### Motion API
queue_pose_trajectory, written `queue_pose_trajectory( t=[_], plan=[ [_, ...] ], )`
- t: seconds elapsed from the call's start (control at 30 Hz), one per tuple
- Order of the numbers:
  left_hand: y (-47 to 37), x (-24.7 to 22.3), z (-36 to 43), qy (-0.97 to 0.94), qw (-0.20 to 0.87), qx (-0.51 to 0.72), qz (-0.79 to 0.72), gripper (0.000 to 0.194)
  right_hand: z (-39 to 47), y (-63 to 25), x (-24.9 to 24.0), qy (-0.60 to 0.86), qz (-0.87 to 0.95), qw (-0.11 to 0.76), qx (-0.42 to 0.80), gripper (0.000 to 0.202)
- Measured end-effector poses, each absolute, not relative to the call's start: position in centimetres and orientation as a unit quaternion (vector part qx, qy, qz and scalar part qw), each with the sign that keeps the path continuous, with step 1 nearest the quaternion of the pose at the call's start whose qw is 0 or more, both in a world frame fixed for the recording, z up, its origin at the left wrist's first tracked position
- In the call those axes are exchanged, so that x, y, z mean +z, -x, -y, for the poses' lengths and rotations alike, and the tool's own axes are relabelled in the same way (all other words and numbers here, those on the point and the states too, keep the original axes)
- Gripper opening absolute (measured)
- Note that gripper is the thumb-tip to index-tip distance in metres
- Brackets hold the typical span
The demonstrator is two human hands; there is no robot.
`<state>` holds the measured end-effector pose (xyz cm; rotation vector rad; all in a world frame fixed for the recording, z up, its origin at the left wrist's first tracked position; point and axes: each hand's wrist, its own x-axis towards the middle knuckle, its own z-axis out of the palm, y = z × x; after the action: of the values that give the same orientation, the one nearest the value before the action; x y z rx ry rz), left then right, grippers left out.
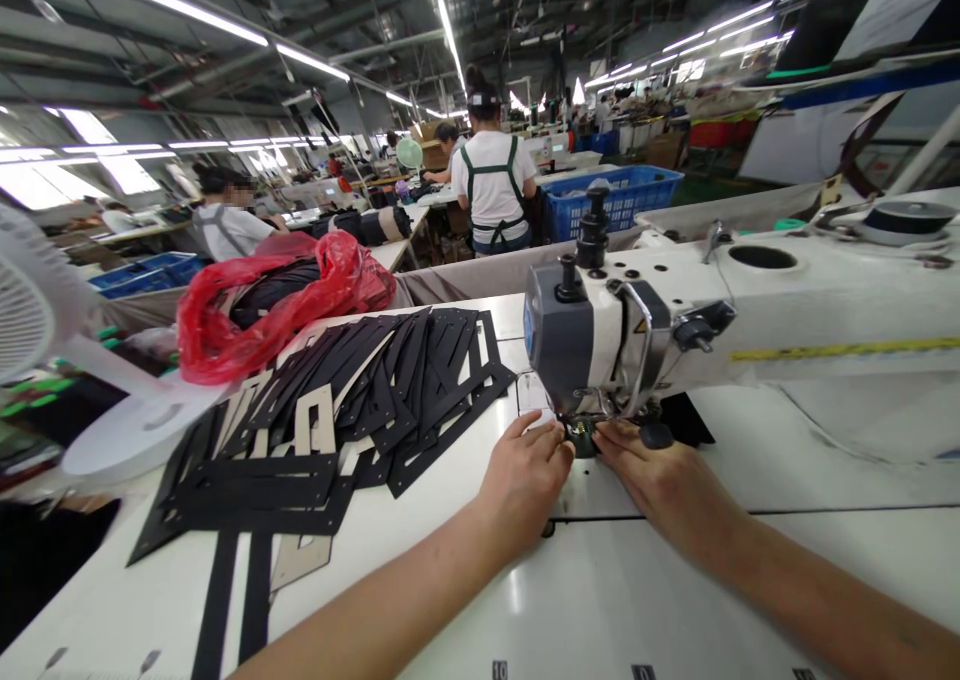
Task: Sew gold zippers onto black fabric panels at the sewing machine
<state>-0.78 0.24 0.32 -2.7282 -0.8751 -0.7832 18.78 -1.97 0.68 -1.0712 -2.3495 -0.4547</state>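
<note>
A white and grey sewing machine [566, 335] stands over the table, its needle area low between my hands. My left hand [525, 475] is just left of the presser foot, fingers bent and pressed together near the needle plate. From the other side my right hand [664, 470] reaches in, its fingers closed together by the foot. What lies under the fingertips is mostly hidden. A flat black piece [688, 420] shows on the machine bed behind my right hand. Left of my hands, many black slotted pieces [382, 380] lie in an overlapping pile, some with beige sides up.
A red plastic bag [341, 270] with dark material sits behind the pile. The white fan [142, 400] stands at the left. Two long black strips [217, 600] hang toward the front edge. Beyond are a blue crate [611, 200] and a person in an apron [495, 180].
</note>
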Motion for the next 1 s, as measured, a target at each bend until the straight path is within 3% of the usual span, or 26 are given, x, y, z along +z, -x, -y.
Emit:
queue_pose_trajectory(
  t=[0.87,1.0],
  plan=[
    [0.5,-0.4,-1.0,0.901,0.071,-0.273,0.331,0.01,0.6,-19.5,0.5,0.419,0.864,0.263,-0.095,0.027],
    [1.1,0.2,-0.9,0.901,0.046,-0.262,0.344,0.012,0.8,-23.0,1.4,0.45,0.85,0.227,-0.156,0.021]
  ],
)
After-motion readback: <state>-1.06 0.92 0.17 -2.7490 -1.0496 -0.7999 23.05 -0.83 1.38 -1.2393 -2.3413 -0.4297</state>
